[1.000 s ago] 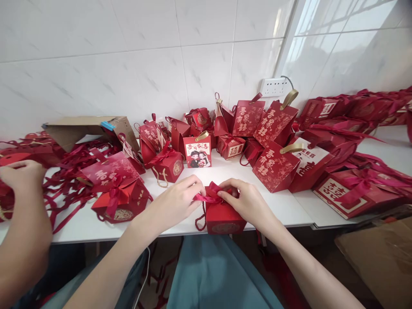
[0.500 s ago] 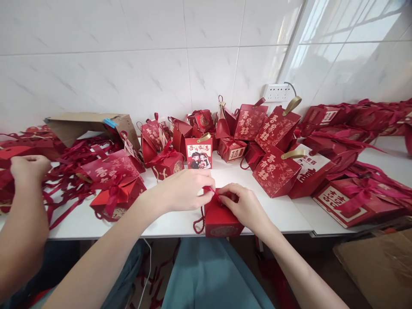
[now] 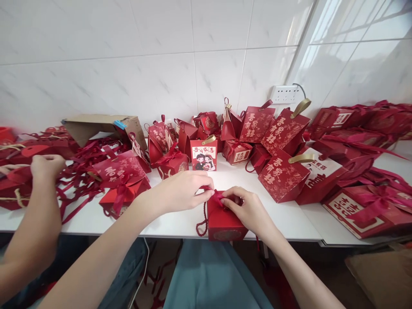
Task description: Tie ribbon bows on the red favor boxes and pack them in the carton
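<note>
In front of me, at the near edge of the white table [image 3: 180, 225], stands a small red gift box [image 3: 225, 221] with a dark red cord loop [image 3: 201, 227] at its left side. A magenta ribbon [image 3: 219, 198] lies gathered on its top. My left hand [image 3: 189, 191] pinches the ribbon between thumb and forefinger at the box's upper left. From the right, my right hand [image 3: 246, 206] also pinches the ribbon, its fingers curled low over the lid. A red box with a cartoon couple [image 3: 204, 156] stands just behind my hands.
Several red boxes [image 3: 283, 176] crowd the back and right. On the left are a heap of loose ribbons [image 3: 80, 171], an open cardboard box [image 3: 103, 124] and a co-worker's hand [image 3: 48, 167] by another red box. A power strip [image 3: 286, 94] is on the tiled wall.
The view has shifted slightly left, so everything appears further right. My hands still pinch the ribbon on the box, and more of it shows between them. More of the co-worker's box is visible.
</note>
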The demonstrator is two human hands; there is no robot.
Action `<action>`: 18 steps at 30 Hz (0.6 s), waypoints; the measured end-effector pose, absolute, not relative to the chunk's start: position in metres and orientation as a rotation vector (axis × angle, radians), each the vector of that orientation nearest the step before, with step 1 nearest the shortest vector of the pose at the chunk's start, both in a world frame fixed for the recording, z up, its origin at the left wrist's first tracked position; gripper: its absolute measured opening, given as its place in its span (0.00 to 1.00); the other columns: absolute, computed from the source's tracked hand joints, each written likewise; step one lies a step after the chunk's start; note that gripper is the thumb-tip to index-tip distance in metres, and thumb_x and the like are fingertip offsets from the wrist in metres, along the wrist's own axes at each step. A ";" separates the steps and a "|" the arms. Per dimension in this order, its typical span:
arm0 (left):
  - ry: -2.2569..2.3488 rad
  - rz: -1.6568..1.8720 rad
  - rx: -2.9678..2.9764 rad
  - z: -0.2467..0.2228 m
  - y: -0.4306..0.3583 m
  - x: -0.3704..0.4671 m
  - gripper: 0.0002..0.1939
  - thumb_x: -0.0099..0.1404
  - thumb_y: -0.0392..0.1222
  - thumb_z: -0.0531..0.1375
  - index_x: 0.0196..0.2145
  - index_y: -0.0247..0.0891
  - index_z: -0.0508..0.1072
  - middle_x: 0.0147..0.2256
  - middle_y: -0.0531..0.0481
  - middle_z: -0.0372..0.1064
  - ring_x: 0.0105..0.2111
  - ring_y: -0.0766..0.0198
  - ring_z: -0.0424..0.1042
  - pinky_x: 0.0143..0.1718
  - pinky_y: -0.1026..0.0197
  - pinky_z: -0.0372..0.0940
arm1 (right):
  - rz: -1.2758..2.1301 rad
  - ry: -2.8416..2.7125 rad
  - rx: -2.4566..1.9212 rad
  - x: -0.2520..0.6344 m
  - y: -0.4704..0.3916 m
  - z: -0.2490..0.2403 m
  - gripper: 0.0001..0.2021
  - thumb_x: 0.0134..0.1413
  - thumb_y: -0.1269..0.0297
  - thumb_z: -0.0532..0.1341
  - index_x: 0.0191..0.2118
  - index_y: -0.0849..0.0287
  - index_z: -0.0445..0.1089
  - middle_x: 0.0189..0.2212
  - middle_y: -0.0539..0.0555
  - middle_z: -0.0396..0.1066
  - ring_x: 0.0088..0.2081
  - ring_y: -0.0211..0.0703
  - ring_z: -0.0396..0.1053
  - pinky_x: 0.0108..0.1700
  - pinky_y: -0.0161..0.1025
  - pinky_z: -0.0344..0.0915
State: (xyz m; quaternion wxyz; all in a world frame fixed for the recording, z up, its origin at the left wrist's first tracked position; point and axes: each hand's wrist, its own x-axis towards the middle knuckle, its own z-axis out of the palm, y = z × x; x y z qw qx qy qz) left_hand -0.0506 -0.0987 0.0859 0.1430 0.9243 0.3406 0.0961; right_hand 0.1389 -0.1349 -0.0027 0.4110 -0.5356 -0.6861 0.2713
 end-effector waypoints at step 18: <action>0.985 0.442 2.339 0.043 -0.071 -0.032 0.05 0.61 0.39 0.60 0.34 0.38 0.75 0.34 0.50 0.75 0.34 0.63 0.73 0.37 0.63 0.65 | 0.714 -1.740 -1.232 0.145 -0.133 -0.012 0.10 0.49 0.57 0.59 0.24 0.53 0.74 0.23 0.52 0.73 0.25 0.44 0.68 0.30 0.35 0.65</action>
